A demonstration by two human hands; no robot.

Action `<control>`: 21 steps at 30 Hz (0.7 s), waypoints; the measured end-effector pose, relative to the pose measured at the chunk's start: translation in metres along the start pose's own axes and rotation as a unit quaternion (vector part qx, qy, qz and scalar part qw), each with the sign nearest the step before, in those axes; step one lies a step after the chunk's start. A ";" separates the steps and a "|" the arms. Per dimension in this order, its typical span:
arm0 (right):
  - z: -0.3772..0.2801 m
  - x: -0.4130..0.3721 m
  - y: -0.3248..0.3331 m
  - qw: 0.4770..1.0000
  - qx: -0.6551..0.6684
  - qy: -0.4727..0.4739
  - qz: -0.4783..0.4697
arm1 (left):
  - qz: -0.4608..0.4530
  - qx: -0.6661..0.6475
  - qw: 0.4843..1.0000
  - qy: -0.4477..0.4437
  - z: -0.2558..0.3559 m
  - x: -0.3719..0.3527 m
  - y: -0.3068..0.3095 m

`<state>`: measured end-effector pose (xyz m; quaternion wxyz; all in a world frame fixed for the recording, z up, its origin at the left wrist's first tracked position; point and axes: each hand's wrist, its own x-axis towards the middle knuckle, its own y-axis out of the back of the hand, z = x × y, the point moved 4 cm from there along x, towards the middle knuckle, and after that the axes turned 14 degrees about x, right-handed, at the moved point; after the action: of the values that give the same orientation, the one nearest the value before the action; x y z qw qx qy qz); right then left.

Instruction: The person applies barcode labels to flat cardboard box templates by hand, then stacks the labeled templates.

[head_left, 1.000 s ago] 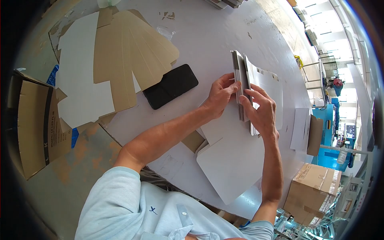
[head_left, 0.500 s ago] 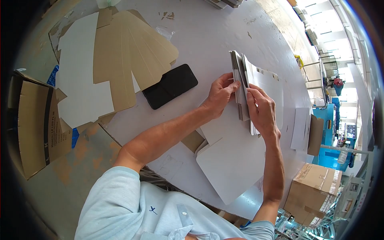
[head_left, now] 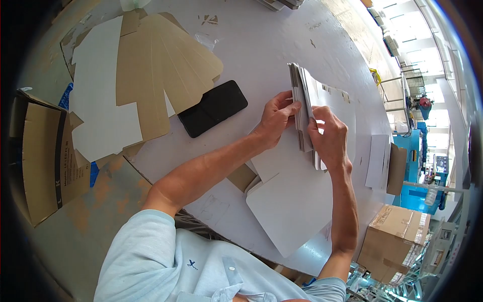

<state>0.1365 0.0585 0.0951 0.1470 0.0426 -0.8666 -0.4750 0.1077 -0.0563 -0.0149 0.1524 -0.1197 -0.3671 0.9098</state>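
In the upper middle of the frame, a stack of white carton blanks (head_left: 300, 95) stands on edge on the pale round table (head_left: 261, 40). The left hand (head_left: 275, 118) presses its fingertips against the stack's left face, thumb beneath, and grips it. The right hand (head_left: 329, 136) is curled against the stack's right side, fingers closed over the top edges of the nearest sheets, which lean away from the rest. Just left of the left hand lies a black phone (head_left: 214, 108), and beyond it, at upper left, is a fan of brown flattened cartons (head_left: 161, 60). A large white sheet (head_left: 292, 201) lies flat under both forearms at lower centre. A taped cardboard box (head_left: 392, 241) sits at lower right, off the table.
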 end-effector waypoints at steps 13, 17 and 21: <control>-0.011 -0.001 0.001 0.998 0.018 -0.019 -0.049 | 0.003 0.010 1.000 0.001 0.001 0.000 0.001; -0.006 0.000 0.005 0.996 0.058 -0.021 -0.059 | 0.000 0.007 1.000 -0.003 0.000 0.002 0.001; -0.003 0.002 0.009 0.992 0.086 -0.029 -0.084 | 0.005 0.011 1.000 -0.002 -0.002 0.003 0.002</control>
<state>0.1357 0.0602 0.1046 0.0770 0.1142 -0.9016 -0.4101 0.1057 -0.0550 -0.0180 0.1485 -0.1179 -0.3570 0.9147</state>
